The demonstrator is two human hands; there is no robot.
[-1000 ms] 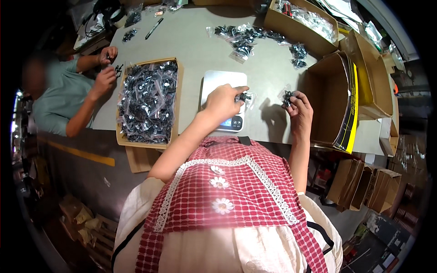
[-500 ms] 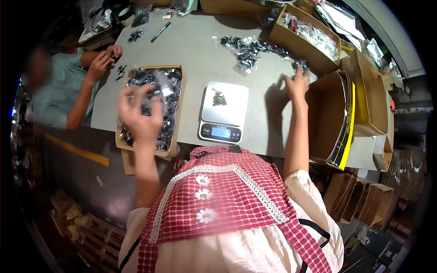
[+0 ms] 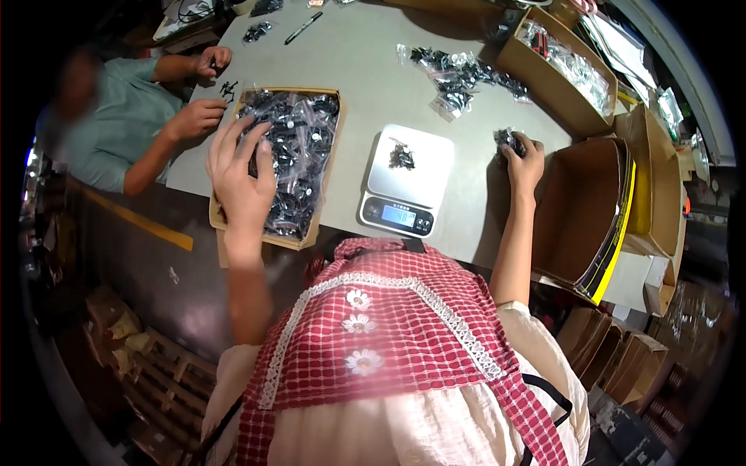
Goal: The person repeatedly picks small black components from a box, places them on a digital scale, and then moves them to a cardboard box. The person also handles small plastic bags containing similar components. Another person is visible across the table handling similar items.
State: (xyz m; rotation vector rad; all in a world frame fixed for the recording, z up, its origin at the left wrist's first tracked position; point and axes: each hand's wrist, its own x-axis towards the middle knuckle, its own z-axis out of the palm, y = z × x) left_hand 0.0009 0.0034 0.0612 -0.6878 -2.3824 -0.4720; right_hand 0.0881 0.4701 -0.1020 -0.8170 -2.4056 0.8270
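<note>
My left hand hovers over the left side of a shallow cardboard box packed with clear bags of small black parts. Its fingers are curved and apart, and nothing shows in them. Right of the scale, my right hand grips a small clear bag of black parts between thumb and fingers, at the tabletop. Between my hands stands a white digital scale with a lit display. A small heap of dark parts, perhaps bagged, lies on its plate.
More bags of black parts spread across the far table. A long carton of clear bags stands far right, and an open carton right of my arm. A co-worker handles loose black parts at left. A pen lies farther back.
The whole view has shifted. My right hand has drawn its bag nearer, away from the far pile. A clear bag by my left fingers no longer stands out. The co-worker's hands have separated.
</note>
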